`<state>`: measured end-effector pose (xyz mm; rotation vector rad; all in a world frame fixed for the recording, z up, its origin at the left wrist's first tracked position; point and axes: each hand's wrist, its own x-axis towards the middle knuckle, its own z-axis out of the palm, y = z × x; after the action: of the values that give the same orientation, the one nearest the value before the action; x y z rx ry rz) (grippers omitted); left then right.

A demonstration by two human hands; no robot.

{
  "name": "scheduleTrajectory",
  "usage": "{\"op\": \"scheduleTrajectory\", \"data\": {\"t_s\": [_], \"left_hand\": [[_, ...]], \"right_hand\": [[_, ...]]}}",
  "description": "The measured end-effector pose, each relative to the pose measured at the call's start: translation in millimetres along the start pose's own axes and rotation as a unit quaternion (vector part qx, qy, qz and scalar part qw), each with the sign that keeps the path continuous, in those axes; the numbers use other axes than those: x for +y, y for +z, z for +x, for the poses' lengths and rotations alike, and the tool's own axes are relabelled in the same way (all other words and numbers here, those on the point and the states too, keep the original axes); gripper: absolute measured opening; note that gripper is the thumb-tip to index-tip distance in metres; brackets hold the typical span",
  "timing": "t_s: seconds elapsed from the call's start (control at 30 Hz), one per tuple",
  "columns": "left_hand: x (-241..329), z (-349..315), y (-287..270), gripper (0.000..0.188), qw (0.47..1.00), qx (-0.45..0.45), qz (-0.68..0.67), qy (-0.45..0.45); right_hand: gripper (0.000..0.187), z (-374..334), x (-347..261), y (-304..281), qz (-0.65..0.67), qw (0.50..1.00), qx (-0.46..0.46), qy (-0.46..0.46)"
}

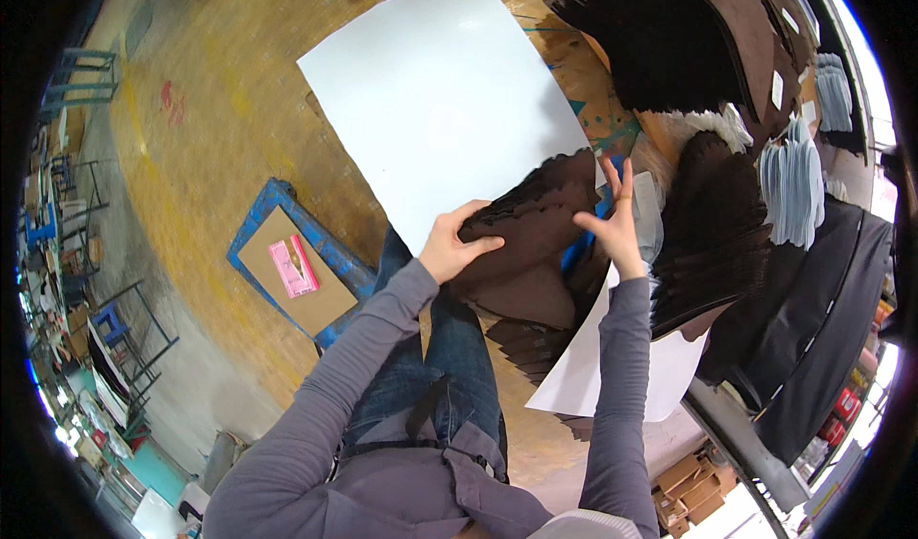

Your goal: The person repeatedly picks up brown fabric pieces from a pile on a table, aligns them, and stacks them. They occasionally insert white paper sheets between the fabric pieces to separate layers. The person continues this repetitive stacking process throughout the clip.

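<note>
A stack of dark brown cut pieces, like leather or suede, fans out in layers in front of me. My left hand grips its left edge, thumb on top and fingers curled round the side. At the stack's right side, my right hand is open, fingers spread upward and thumb pointing at the stack; whether the thumb touches it I cannot tell. Under the stack's far edge lies a large white sheet. More brown pieces and a second white sheet show below the stack.
To the right are fanned brown pieces, a larger dark pile, grey-blue pieces and black material. A blue stool at the left bears a brown board and a pink packet. Cardboard boxes sit lower right.
</note>
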<state>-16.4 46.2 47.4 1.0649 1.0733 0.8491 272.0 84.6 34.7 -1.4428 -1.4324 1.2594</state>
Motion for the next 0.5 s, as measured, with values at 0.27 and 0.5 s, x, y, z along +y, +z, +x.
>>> {"op": "scheduleTrajectory", "data": {"t_s": [0.27,0.5], "left_hand": [[46,27,-62,0.039,0.985,-0.053,0.119,0.117],[23,59,-95,0.046,0.929,-0.023,0.294,0.224]], "right_hand": [[0.086,26,-49,1,0.037,0.994,-0.106,-0.010],[0.097,28,-52,55,-0.117,0.983,-0.088,-0.110]]}}
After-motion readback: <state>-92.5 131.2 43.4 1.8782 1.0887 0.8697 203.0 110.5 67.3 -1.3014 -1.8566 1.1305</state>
